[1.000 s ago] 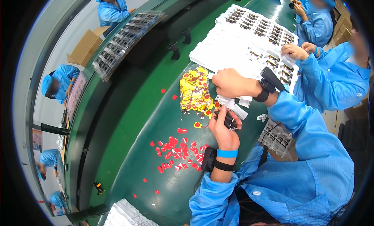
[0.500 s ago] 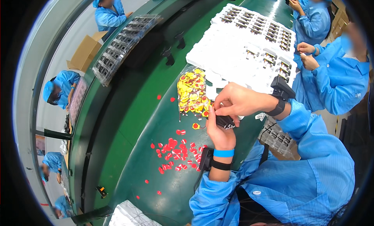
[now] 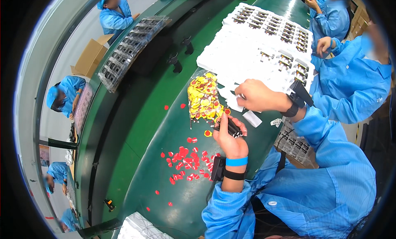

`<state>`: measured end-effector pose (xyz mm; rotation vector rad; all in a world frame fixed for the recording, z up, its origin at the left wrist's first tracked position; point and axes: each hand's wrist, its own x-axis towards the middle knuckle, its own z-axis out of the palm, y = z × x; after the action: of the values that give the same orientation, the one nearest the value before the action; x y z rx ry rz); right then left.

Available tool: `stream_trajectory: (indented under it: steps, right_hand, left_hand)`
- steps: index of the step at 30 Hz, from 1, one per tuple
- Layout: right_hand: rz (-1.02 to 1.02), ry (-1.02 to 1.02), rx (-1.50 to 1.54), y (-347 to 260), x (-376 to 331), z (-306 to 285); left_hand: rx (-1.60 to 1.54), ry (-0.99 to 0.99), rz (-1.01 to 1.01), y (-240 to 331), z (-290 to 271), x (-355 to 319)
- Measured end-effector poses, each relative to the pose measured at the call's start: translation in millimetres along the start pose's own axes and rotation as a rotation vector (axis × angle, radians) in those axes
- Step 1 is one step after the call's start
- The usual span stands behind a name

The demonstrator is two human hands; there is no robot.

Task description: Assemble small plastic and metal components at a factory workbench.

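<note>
My left hand (image 3: 232, 143) is closed around a bundle of slim black stick-like parts (image 3: 235, 127), their ends showing between thumb and fingers. A small yellow piece with a red centre (image 3: 227, 111) shows at its thumb tip; I cannot tell if the thumb touches it. My right hand (image 3: 260, 95) is apart from the left, over white paper pieces (image 3: 232, 99) beside the foam tray. Its fingers are curled together and slightly blurred, so what they hold is hidden. A clear bag of yellow pieces (image 3: 203, 94) lies left of both hands.
Many red pieces (image 3: 187, 158) lie scattered on the green table (image 3: 154, 177). White foam trays (image 3: 231, 53) with small parts stand ahead. A small white pad (image 3: 252, 119) lies near my hands. A co-worker in blue (image 3: 350, 86) sits at the right; a curved conveyor (image 3: 128, 111) runs left.
My right hand has moved up and away from the left hand, toward the white papers. The left hand keeps its black parts, now more in view. The co-worker's hands at right have shifted.
</note>
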<state>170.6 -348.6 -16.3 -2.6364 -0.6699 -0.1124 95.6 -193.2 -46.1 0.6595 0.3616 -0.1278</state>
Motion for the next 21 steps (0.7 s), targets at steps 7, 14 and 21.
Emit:
stream_trajectory:
  steps: [7,14,21]
  right_hand:
    - [0.087,0.096,-0.100,0,10,-11]
    - [0.022,-0.093,-0.096,-16,-22,0]
    - [0.072,-0.013,-0.053,-16,-20,8]
  left_hand:
    - [0.008,-0.007,-0.014,1,1,-3]
    - [0.005,0.001,-0.015,1,3,-5]
    - [0.048,-0.020,-0.060,-6,0,-3]
